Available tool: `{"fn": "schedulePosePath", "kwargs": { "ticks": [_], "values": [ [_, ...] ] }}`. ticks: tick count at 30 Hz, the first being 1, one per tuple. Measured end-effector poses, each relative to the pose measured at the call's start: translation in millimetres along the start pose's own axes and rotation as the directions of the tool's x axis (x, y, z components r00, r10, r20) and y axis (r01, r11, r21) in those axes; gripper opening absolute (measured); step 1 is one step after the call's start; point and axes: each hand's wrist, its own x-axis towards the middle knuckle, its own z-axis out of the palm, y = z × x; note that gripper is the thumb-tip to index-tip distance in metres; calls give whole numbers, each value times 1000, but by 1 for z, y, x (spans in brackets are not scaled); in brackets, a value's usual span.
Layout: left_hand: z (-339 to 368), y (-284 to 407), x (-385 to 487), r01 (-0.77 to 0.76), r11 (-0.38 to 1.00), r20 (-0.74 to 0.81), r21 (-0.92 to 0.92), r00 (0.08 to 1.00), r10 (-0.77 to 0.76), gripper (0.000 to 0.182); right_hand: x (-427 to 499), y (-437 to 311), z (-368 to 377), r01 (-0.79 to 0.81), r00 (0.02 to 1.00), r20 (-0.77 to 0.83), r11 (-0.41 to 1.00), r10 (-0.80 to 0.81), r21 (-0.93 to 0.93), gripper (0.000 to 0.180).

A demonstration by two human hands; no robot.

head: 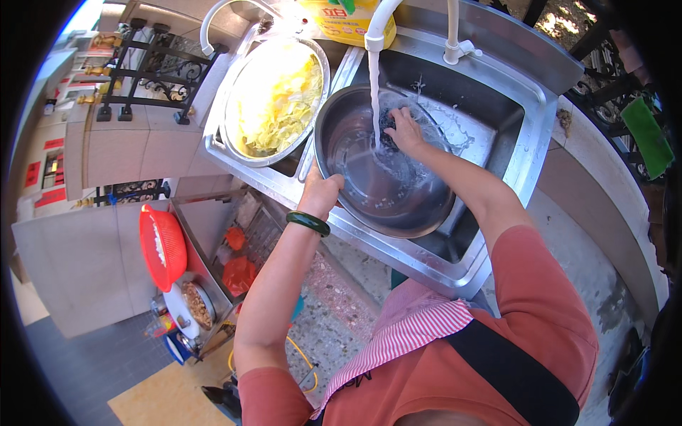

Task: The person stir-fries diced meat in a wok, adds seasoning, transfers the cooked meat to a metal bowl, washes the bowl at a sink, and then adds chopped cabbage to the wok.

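A large round stainless-steel basin sits tilted over the right-hand bowl of a steel sink. My left hand, with a dark green bangle at its wrist, grips the basin's near-left rim. Inside the basin, my right hand presses its curled fingers to the far wall, around what looks like a dark scouring pad, mostly hidden by the fingers. Water pours from a white faucet into the basin, where shallow water and some foam lie.
Over the left sink bowl stands a metal basin of chopped cabbage, partly washed out by glare. A yellow detergent jug stands behind the sinks. At left are a red plastic colander and a bowl of brown food. A green cloth hangs right.
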Motion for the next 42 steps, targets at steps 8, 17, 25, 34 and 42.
{"fn": "schedulePosePath", "kwargs": {
  "ticks": [8,17,25,34,42],
  "values": [
    [3,5,20,-34,999,-3,-14,999,34,50,-46,-110,28,-43,915,276,610,-294,792,37],
    [-9,2,20,-99,988,25,122,995,97,65,-52,30,-10,-31,940,326,974,104,-223,35],
    [-2,-6,29,0,997,63,-71,998,5,59,11,-86,69,-110,984,174,647,-35,755,43],
    [-1,2,25,-119,950,23,289,993,117,63,-106,20,-59,299,600,800,933,-22,-199,38],
    [-9,45,4,-295,841,102,453,955,280,68,-76,36,-60,-299,921,243,953,304,-55,41]
  ]
}}
